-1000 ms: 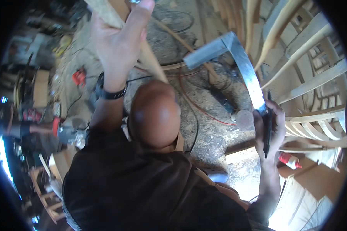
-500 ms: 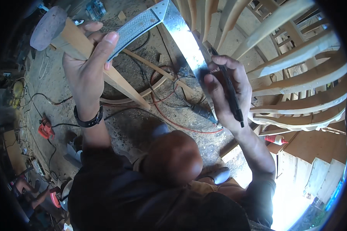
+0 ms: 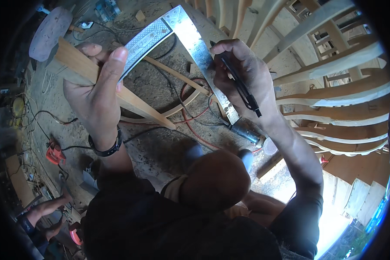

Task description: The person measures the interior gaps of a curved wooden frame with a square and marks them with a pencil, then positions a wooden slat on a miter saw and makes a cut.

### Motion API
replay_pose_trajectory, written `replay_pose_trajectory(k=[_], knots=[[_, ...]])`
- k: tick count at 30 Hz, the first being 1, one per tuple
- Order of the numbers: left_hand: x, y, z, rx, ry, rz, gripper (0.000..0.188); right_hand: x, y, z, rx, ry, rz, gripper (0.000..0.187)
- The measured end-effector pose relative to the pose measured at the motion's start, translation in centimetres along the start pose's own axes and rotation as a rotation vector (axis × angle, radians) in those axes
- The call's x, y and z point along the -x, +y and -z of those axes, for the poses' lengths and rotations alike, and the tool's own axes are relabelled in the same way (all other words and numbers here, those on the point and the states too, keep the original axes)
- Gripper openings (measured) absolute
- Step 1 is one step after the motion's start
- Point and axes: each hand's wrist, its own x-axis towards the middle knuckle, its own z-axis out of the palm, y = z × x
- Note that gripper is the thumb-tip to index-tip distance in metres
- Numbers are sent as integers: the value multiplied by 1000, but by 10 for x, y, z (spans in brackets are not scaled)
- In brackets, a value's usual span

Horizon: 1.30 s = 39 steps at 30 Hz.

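1. The metal square point(image 3: 187, 38) is up in the air, between the left hand point(image 3: 97, 93) and the right hand point(image 3: 251, 82).
2. The left hand, at the bottom left of the square, wraps around a wooden stick point(image 3: 143, 107). Its thumb is up against the end of the square's handle point(image 3: 147, 41) and seems to help hold it.
3. The right hand is just right of the square's blade point(image 3: 200, 58). Its fingers curl around a black pen point(image 3: 239, 84). I cannot tell if they touch the blade too.
4. The stick slants under the square's handle, and its thin end points down and right.
5. The square looks stiff and a bit heavy, and I guess it will not bend. The shiny blade may be slippery, so the bumpy handle looks best to hold.
6. The stick looks hard and light. The fat part, left of the square, gives more to grab; the thin end might chip if it gets a bump.
7. The pen looks tiny and light, maybe easy to snap. Its middle seems a good spot for fingers.
8. Curved wooden ribs point(image 3: 333, 93) stand to the right of the square.
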Motion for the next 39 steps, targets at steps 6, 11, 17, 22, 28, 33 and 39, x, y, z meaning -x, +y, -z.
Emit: replay_pose_trajectory(k=[6, 11, 17, 22, 28, 33, 39], knots=[[6, 11, 35, -56, 178, -37, 31, -25, -13, -34, -7, -66, 199, 22], [25, 30, 78, -74, 447, -4, 32, -62, -32, -64, -262, -110, 79, 23], [56, 50, 131, -199, 700, -9, 29, -92, -41, -145, -389, -410, 217, 23], [91, 66, 180, -332, 767, -82, 24, -91, -63, -215, -748, -779, 36, 27], [105, 74, 203, -552, 882, -183, 35, -83, -75, -262, -650, -733, 114, 30], [147, 95, 240, -674, 915, -211, 53, -89, -27, -333, -506, -647, 50, 24], [215, 169, 280, -240, 1155, -270, 103, -150, 163, -381, 249, -609, 506, 30]])
